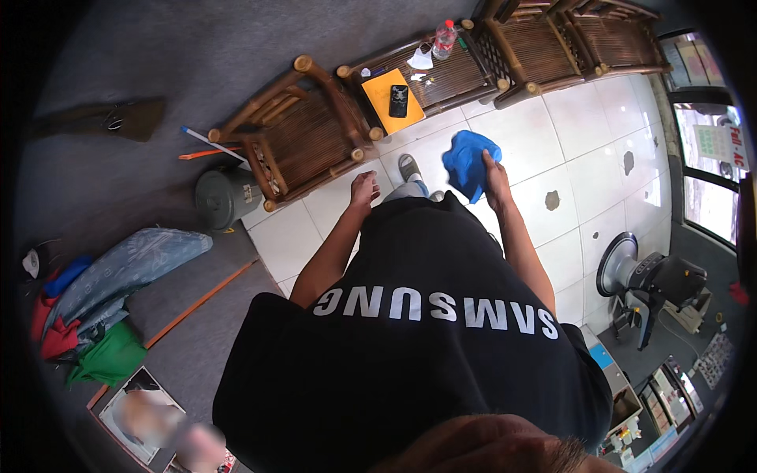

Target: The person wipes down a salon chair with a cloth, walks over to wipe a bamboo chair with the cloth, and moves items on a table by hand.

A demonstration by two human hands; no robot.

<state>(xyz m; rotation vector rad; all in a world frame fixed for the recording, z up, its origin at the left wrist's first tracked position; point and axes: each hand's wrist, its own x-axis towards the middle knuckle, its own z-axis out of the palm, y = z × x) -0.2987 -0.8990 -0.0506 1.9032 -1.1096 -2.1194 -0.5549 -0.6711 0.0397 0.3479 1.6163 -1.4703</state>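
Observation:
A crumpled blue cloth (467, 159) hangs from my right hand (497, 174), with the thumb pressed on top of it. My left hand (365, 189) is held out at the other side with bent fingers and nothing in it. Below it, near the front edge of a bamboo armchair (307, 148), is the white tiled floor. Ahead stands a low bamboo table (455, 77) bearing a yellow envelope (381, 94) with a black smartphone (399, 101) on top. A white face mask (420, 58) lies beside a clear plastic bottle (445, 41) with a red cap.
More bamboo chairs (526, 53) line the wall beyond the table. A dark lidded bin (219, 200) stands left of the armchair. At the right are an electric fan (636, 272) and a glazed door (709, 148). Clothes (130, 272) hang on the left wall.

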